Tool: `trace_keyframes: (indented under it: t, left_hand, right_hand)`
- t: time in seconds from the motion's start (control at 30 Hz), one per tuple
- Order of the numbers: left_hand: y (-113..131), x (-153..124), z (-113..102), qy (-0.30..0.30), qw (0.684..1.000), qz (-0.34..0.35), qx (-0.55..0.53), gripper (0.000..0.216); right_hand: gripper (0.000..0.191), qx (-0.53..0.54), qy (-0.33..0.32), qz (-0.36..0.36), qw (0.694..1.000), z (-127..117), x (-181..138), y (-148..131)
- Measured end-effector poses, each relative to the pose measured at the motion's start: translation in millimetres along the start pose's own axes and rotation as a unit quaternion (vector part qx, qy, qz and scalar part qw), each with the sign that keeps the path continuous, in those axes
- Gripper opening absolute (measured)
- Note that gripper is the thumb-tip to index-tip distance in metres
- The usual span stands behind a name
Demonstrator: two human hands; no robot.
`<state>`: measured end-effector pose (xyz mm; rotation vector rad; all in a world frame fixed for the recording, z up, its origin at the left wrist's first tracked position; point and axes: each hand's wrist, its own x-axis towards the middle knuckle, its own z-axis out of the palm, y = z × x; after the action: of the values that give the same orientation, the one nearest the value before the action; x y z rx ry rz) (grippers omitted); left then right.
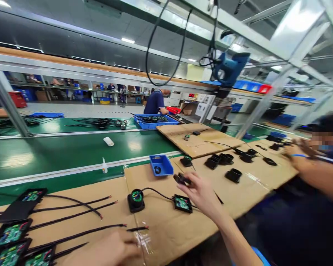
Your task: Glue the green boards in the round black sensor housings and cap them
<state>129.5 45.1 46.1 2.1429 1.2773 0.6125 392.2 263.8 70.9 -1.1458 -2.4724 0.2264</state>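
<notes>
My right hand (198, 188) is raised over the cardboard, pinching a small black part (182, 179) whose kind I cannot make out. Just below it lies a black case with a green circuit board (183, 203). A thin wire links that case to a round black housing with a board inside (136, 200). Low in the view, my left hand (113, 249) is smeared by motion over the black cables. One cable end (138, 228) sticks out past its fingers; whether they grip it is unclear.
Several black cases with boards (9, 234) lie at left, their cables running right. A blue bin (161, 166) holds a black ring. More black housings (233, 175) sit at right near a co-worker's arm (316, 173). A blue power tool (230, 68) hangs overhead.
</notes>
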Motion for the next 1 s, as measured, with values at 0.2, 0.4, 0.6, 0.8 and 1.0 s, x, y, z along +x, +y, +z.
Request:
trace_keyframes:
  t: [0.2,0.4,0.6,0.8,1.0]
  left_hand:
    - [-76.4,-22.5,-75.8,0.12,0.921,-0.355,0.103,0.031]
    - [-181.7,15.5,-104.7,0.15,0.879,-0.444,0.092,0.052]
    - [-208.7,47.9,-97.5,0.145,0.855,-0.486,0.11,0.058]
    - [-144.1,37.0,-78.2,0.096,0.879,-0.446,0.135,0.047]
    - [-84.3,66.6,0.6,0.093,0.954,-0.285,-0.004,0.089]
  right_hand:
    - [0.018,-0.053,-0.124,0.01,0.991,90.4,158.3,-12.9]
    - [0.018,-0.054,-0.142,0.01,0.988,100.6,158.6,-1.8]
    - [0.026,0.059,-0.108,-0.035,0.992,91.9,106.3,-28.4]
    - [0.047,0.19,-0.203,-0.095,0.956,98.3,36.1,-45.8]
    - [0.042,0.287,-0.233,-0.082,0.926,108.7,27.3,-37.7]
